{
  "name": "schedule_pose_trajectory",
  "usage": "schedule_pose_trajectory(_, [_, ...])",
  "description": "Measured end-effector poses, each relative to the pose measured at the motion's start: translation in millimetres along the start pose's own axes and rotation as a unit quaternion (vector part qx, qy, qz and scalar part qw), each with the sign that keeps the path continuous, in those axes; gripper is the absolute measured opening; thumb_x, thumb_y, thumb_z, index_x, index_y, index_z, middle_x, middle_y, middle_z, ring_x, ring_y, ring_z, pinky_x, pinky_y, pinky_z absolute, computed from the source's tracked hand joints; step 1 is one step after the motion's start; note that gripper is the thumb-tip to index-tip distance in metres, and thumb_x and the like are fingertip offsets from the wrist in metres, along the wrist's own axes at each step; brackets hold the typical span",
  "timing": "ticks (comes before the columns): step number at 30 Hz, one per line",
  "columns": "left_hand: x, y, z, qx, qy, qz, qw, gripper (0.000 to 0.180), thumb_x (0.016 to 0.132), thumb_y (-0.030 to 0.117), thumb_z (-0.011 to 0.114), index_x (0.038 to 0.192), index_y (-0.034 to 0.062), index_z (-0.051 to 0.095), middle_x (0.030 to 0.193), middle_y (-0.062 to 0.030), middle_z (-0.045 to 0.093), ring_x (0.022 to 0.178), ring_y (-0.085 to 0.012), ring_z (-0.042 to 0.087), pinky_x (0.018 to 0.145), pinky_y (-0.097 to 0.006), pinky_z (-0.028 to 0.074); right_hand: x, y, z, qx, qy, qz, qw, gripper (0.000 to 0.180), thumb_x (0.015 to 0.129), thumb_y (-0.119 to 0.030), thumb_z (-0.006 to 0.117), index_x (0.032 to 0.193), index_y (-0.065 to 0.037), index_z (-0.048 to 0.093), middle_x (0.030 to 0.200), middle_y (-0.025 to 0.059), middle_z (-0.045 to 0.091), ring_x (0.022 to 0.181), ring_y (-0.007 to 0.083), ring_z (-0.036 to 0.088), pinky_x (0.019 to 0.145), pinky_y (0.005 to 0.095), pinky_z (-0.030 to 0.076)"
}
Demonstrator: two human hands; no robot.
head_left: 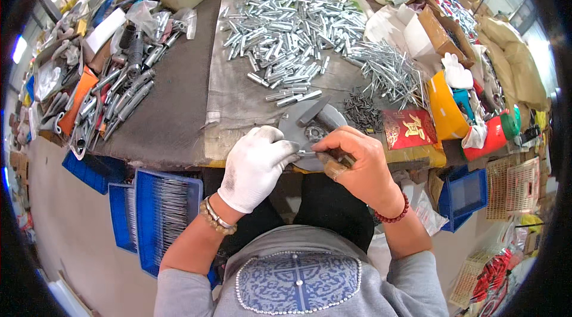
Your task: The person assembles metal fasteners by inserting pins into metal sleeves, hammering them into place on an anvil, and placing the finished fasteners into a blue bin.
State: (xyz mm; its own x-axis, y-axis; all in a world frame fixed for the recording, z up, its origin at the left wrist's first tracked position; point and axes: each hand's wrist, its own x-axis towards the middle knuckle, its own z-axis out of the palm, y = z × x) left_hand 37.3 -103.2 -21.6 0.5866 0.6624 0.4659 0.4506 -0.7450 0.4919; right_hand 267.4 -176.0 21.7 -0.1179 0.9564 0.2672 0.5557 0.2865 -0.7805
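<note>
My left hand, in a white glove with grey smudges, is closed in a pinch at the front of the bench. Between its fingertips is one end of a short shiny metal tube. My bare right hand is closed at the tube's other end, its curled fingers partly hiding what they grip. Just behind both hands lies a round grey plate bearing a dark wedge-shaped metal block and a ring-shaped metal part. Beyond it spreads a big heap of metal tubes.
Thin metal rods and small dark screws lie right of the plate, beside a red envelope. Tools and larger metal sleeves crowd the left. Blue crates of rods stand below the bench's left edge.
</note>
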Motion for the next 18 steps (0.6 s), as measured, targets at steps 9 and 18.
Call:
schedule_pose_trajectory(9, [-2.6,-1.7,0.7,0.011,-0.005,-0.004,1.000,0.018,0.085,0.014,0.084,0.102,0.0126,0.081,0.098,-0.0085,0.070,0.097,-0.0319,0.068,0.083,-0.043,0.056,5.2,6.6,21.8,0.004,0.049,-0.033,0.998,0.031,0.075,0.008,0.078,0.104,-0.001,0.074,0.100,0.0126,0.072,0.095,0.0313,0.074,0.081,0.0374,0.059])
schedule_pose_trajectory(18, [-3.1,-2.2,0.4,0.006,-0.001,0.001,1.000,0.024,0.079,0.011,0.085,0.102,0.0089,0.078,0.100,-0.0098,0.070,0.099,-0.0332,0.068,0.086,-0.045,0.057,9.4,13.2,33.8,-0.048,0.062,-0.092,0.993,0.058,0.073,0.009,0.078,0.128,-0.008,0.074,0.102,0.0068,0.078,0.097,0.0280,0.073,0.090,0.0399,0.053])
